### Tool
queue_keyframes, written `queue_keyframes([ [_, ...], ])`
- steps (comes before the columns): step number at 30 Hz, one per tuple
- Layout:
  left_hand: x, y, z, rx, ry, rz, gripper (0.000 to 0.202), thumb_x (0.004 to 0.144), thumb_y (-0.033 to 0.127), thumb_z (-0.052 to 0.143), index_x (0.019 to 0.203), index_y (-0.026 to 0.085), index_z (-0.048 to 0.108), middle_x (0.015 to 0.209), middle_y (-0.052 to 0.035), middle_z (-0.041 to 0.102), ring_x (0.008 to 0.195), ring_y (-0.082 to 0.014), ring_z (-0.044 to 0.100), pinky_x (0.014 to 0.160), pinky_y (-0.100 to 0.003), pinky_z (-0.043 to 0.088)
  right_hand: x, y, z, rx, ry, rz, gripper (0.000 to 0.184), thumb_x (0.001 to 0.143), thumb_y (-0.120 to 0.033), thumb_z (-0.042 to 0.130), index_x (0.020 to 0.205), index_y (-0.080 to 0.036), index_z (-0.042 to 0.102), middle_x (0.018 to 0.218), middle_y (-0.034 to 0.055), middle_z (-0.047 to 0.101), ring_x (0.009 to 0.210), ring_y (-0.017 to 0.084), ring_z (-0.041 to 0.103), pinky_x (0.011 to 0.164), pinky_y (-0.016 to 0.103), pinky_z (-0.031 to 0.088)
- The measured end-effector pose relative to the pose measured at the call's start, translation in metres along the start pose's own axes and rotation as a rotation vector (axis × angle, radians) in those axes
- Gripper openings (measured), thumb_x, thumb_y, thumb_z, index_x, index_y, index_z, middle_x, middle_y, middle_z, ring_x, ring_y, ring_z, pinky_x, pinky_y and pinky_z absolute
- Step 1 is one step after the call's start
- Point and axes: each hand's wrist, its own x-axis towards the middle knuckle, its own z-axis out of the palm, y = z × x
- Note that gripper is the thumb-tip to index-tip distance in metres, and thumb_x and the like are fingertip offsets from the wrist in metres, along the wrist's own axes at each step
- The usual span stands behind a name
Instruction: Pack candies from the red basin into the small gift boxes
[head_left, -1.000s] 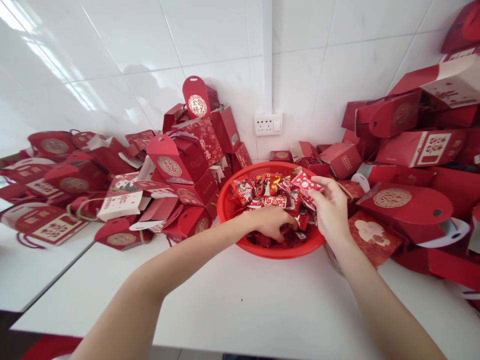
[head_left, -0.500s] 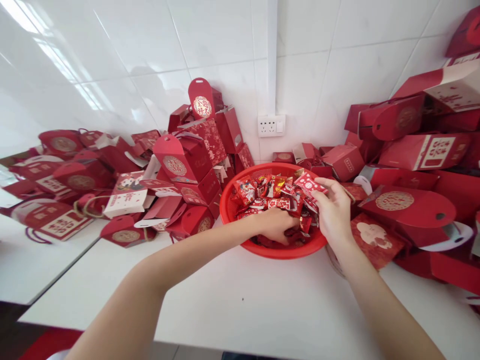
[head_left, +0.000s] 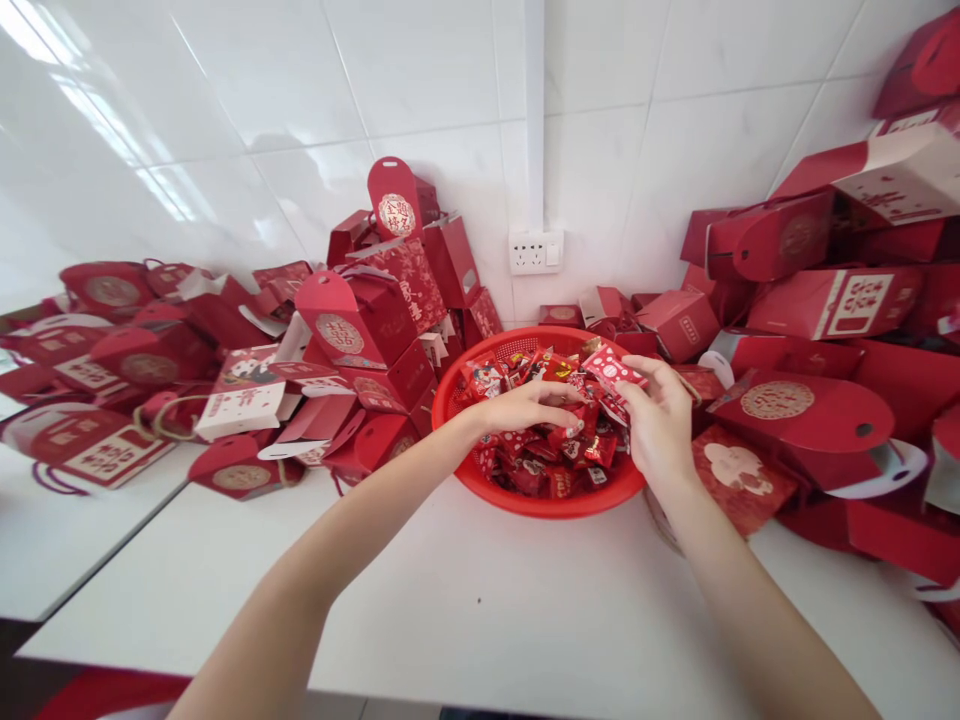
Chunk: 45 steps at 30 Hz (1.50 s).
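In the head view, the right hand [head_left: 661, 415] hides the lower end of a red, white-dotted, flat plastic packet [head_left: 611, 366] and part of the round red plastic basket's rim [head_left: 551, 508]; red cardboard boxes [head_left: 817, 400] are cut off at the picture's right edge. The packet, above the basket's right side, slants from upper left to lower right, pinched between right thumb and fingers. The left hand [head_left: 529, 405] hovers over other packets [head_left: 540, 472], fingers loosely parted, holding nothing visible
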Motion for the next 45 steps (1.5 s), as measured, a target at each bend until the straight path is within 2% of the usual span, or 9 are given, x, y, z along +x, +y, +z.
queue_keyframes([
  [8,0.001,-0.003,-0.001,0.072,-0.015,0.051,0.035,0.073,0.023,0.082,0.105,0.016,0.072,0.09,-0.0005,0.07,0.083,-0.0145,0.063,0.083,-0.03,0.05,0.0,0.0,0.0,-0.008,-0.016,0.006,0.028,0.062,-0.028,0.075,0.089,-0.023,0.066,0.088,-0.0003,0.071,0.082,0.019,0.066,0.082,0.038,0.055],
  [16,0.001,-0.01,0.007,0.497,-0.088,0.152,0.027,0.072,0.019,0.08,0.098,0.014,0.075,0.094,-0.0025,0.074,0.085,-0.0169,0.067,0.084,-0.027,0.049,-0.001,-0.002,0.002,-0.006,-0.007,0.008,0.028,0.061,-0.028,0.075,0.087,-0.023,0.067,0.087,-0.0003,0.071,0.082,0.019,0.066,0.081,0.037,0.055],
  [21,-0.001,-0.007,0.024,0.724,-0.296,0.352,0.043,0.073,0.018,0.079,0.115,0.018,0.074,0.117,-0.008,0.072,0.103,-0.0226,0.066,0.093,-0.03,0.049,-0.001,0.0,0.001,-0.023,-0.025,-0.015,0.026,0.064,-0.028,0.074,0.089,-0.023,0.067,0.09,0.0,0.071,0.085,0.02,0.066,0.081,0.037,0.055],
  [25,0.004,-0.003,0.045,1.127,-0.306,0.442,0.048,0.081,0.017,0.071,0.128,0.019,0.068,0.129,-0.0138,0.066,0.117,-0.0313,0.059,0.096,-0.042,0.046,0.0,0.001,0.001,-0.04,-0.027,-0.009,0.028,0.065,-0.028,0.074,0.091,-0.022,0.067,0.089,-0.0005,0.07,0.082,0.019,0.065,0.081,0.037,0.053],
  [31,0.03,-0.006,0.074,1.452,-0.295,0.525,0.018,0.086,0.018,0.064,0.098,0.015,0.077,0.117,-0.0168,0.071,0.107,-0.0309,0.061,0.093,-0.044,0.042,0.0,0.002,0.0,-0.03,0.001,-0.007,0.028,0.063,-0.026,0.076,0.09,-0.022,0.069,0.089,0.0001,0.071,0.084,0.019,0.066,0.08,0.035,0.052],
  [34,0.038,-0.004,0.071,1.412,-0.283,0.535,0.014,0.077,0.02,0.072,0.089,0.016,0.077,0.112,-0.0173,0.072,0.102,-0.0321,0.062,0.089,-0.045,0.044,0.0,0.001,-0.002,-0.012,-0.004,-0.008,0.028,0.064,-0.025,0.077,0.091,-0.021,0.07,0.09,0.0,0.072,0.085,0.018,0.066,0.082,0.035,0.052],
  [37,0.037,-0.001,0.046,1.25,-0.241,0.478,0.012,0.07,0.02,0.077,0.081,0.016,0.076,0.099,-0.0143,0.074,0.091,-0.0286,0.064,0.083,-0.04,0.047,0.0,0.0,-0.002,0.015,0.014,-0.007,0.028,0.063,-0.023,0.078,0.09,-0.021,0.07,0.087,-0.0008,0.072,0.082,0.017,0.066,0.079,0.034,0.052],
  [41,0.028,-0.001,-0.005,0.699,-0.147,0.259,0.012,0.072,0.023,0.077,0.073,0.013,0.071,0.073,-0.0016,0.067,0.07,-0.0161,0.059,0.07,-0.028,0.046,-0.001,-0.003,0.0,0.032,0.018,0.011,0.028,0.062,-0.024,0.078,0.089,-0.022,0.069,0.084,-0.0013,0.071,0.079,0.017,0.066,0.077,0.034,0.052],
  [45,0.018,-0.004,-0.034,0.193,-0.051,0.086,0.019,0.07,0.026,0.078,0.084,0.014,0.073,0.075,0.0023,0.07,0.075,-0.0145,0.063,0.075,-0.025,0.047,-0.002,-0.002,0.001,0.014,0.013,0.012,0.028,0.063,-0.026,0.078,0.089,-0.022,0.069,0.086,-0.0011,0.072,0.08,0.017,0.066,0.079,0.034,0.053],
])
